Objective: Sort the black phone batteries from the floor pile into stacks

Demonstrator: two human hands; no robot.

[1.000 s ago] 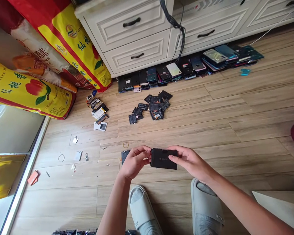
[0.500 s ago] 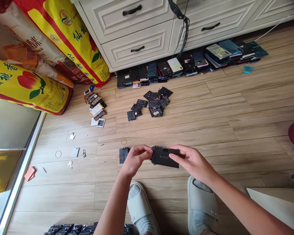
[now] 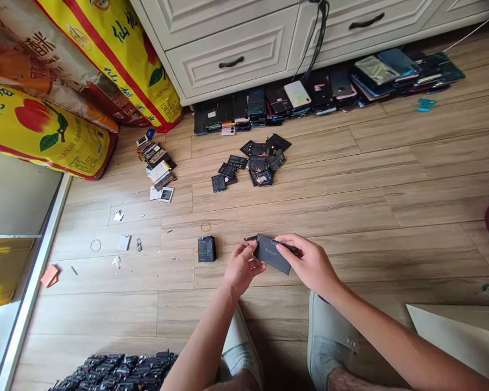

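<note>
Turned onto a slant since the last frame, a flat black rectangular phone battery (image 3: 271,254) is held low over the wood floor (image 3: 391,255). It is pinched at its left end by the left grip (image 3: 242,266) and from above by the right grip (image 3: 307,263), so both grips are closed on it. A thin black strip (image 3: 250,238) is seen poking out past its far corner. Just left of the grips, a small black battery (image 3: 207,248) is laid on the floor. Ahead of the grips, a heap of black batteries (image 3: 261,163) is spread out, and rows of phones (image 3: 297,95) are lined up by white drawers (image 3: 228,54).
</note>
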